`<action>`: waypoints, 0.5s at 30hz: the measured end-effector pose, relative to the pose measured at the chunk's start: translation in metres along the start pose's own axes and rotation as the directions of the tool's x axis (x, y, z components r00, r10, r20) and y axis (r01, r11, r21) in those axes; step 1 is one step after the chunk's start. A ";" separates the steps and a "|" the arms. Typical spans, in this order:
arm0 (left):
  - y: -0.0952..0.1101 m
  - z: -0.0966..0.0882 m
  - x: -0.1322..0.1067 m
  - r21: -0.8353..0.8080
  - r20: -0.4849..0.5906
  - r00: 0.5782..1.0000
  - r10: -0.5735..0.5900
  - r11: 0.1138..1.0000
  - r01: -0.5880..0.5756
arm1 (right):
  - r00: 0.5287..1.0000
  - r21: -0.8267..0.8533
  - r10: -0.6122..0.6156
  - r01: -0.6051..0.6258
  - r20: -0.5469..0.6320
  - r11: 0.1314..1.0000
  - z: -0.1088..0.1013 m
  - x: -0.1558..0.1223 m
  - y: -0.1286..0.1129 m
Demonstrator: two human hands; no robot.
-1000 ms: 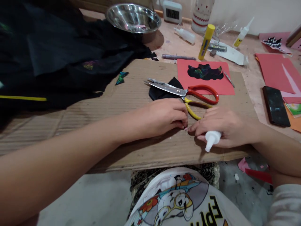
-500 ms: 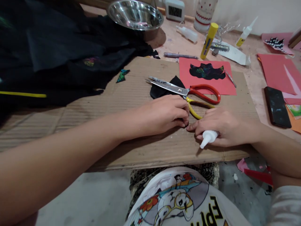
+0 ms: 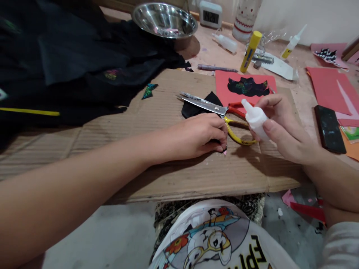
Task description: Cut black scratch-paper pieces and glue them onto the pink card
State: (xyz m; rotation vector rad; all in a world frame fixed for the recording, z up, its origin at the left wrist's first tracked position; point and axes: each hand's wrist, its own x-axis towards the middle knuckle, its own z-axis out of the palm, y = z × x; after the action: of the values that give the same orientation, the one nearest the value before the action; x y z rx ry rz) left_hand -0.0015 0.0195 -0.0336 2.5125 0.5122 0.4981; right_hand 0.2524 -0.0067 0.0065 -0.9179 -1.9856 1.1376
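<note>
A small scrap (image 3: 224, 152) with a pink tip lies on the right half of the cardboard sheet (image 3: 168, 179), short of its near edge. The left hand (image 3: 202, 132) is nearly closed over it, fingertips drawn together and pinching it; the fingers hide most of the piece. To the right, the right hand (image 3: 288, 136) is curled partway, gripping a white bottle (image 3: 258, 121) above the cardboard, its nozzle tilted up and to the left. Behind the bottle, partly covered by it, lie scissors (image 3: 215, 108) with one red and one yellow handle, their blades pointing left across a black piece (image 3: 193, 113). A red sheet (image 3: 221, 84) bearing a wavy black cutout (image 3: 244, 88) lies near the cardboard's far right corner. Black cloth (image 3: 84, 74) covers the far left corner, with a shiny green scrap (image 3: 148, 90) just beside it. Past the far edge stand a steel bowl (image 3: 151, 18) and a yellow glue stick (image 3: 251, 50); past the right edge lies a phone (image 3: 330, 129).
</note>
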 end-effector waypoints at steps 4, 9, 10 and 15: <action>0.003 -0.002 0.000 0.011 -0.001 1.000 -0.011 1.000 0.011 | 0.989 0.053 -0.016 0.023 -0.145 0.998 0.000 -0.002 -0.002; 0.004 -0.002 0.001 0.030 0.014 0.999 -0.035 0.999 0.034 | 0.992 0.119 -0.006 0.021 -0.125 0.993 -0.001 -0.003 -0.004; 0.003 -0.002 0.001 0.026 0.022 0.999 -0.032 0.999 0.032 | 0.994 0.109 0.012 0.000 -0.107 0.994 -0.001 -0.003 -0.005; 0.001 0.000 0.001 0.018 0.027 0.999 -0.019 1.000 0.018 | 0.987 0.136 0.054 -0.033 -0.152 0.990 0.006 -0.007 -0.002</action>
State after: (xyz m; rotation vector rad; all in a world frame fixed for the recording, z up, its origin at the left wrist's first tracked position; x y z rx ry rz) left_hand -0.0004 0.0198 -0.0327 2.5254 0.5312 0.4538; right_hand 0.2508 -0.0153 0.0044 -0.9544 -1.7505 1.1705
